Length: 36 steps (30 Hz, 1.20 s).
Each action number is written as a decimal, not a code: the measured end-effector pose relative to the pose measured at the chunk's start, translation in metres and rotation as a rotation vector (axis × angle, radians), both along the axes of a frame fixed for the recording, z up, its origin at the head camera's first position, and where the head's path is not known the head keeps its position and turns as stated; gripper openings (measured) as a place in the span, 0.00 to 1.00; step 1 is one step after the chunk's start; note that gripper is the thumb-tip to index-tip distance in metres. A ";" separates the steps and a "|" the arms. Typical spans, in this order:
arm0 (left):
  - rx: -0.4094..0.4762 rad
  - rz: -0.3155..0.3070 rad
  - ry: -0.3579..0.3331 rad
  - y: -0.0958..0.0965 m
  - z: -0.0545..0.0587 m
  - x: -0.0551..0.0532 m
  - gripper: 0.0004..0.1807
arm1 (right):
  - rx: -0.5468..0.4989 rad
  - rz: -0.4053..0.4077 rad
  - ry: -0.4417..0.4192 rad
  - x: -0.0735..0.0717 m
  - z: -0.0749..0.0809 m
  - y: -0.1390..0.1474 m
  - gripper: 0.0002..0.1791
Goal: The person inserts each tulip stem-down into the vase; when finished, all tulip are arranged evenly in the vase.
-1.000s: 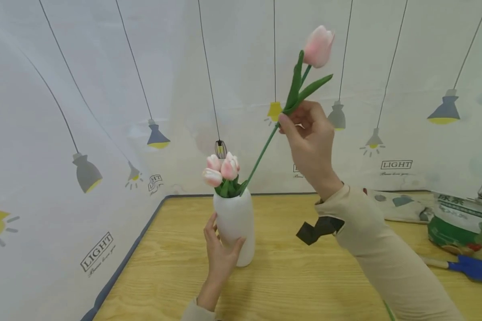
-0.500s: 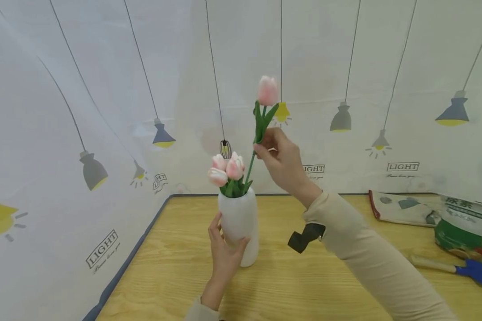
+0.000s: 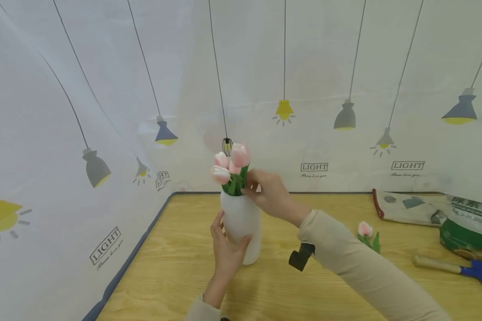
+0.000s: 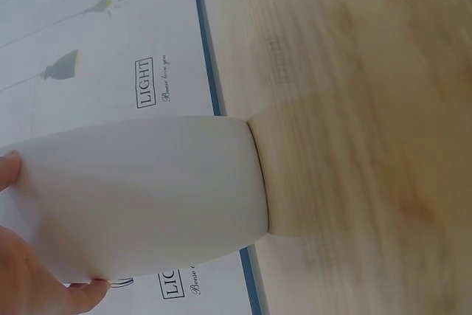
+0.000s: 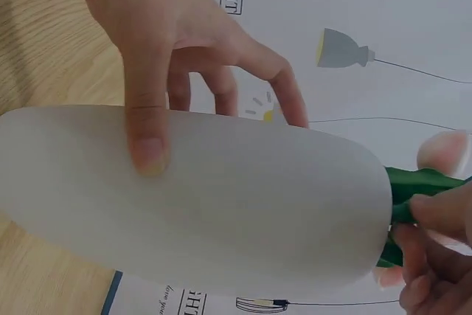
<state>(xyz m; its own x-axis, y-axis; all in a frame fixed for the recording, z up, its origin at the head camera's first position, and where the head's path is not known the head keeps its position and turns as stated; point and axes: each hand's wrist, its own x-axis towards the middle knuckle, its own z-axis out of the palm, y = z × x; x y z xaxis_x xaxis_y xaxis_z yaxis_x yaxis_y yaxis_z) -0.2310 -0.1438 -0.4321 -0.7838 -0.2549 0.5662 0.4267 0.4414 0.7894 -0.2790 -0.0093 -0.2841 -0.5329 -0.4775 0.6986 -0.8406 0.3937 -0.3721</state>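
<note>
A white vase (image 3: 246,229) stands upright on the wooden table, with several pink tulips (image 3: 220,174) in its mouth. My left hand (image 3: 226,249) grips the vase's lower half, thumb on the near side and fingers around the left. In the right wrist view, that thumb presses the white wall (image 5: 258,197). My right hand (image 3: 271,194) is at the rim, where its thumb and fingers pinch a tulip (image 3: 240,154) low down among its green leaves (image 5: 402,213). Its pink head rises beside the others; its lower stem is hidden inside the vase.
Another tulip (image 3: 364,229) lies on the table (image 3: 164,272) beyond my right sleeve. To the right are a blue trowel (image 3: 479,272) with a wooden handle, a green and white bag (image 3: 467,234) and a folded printed cloth (image 3: 409,207). A lamp-printed sheet hangs behind.
My right hand has brought the tulip left and down, its stem sinking into the vase until the head is level with the others. My left hand keeps its hold on the vase.
</note>
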 end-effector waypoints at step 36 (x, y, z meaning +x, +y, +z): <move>-0.009 0.006 -0.011 0.003 -0.001 -0.001 0.48 | 0.010 -0.290 -0.519 0.012 -0.115 0.142 0.14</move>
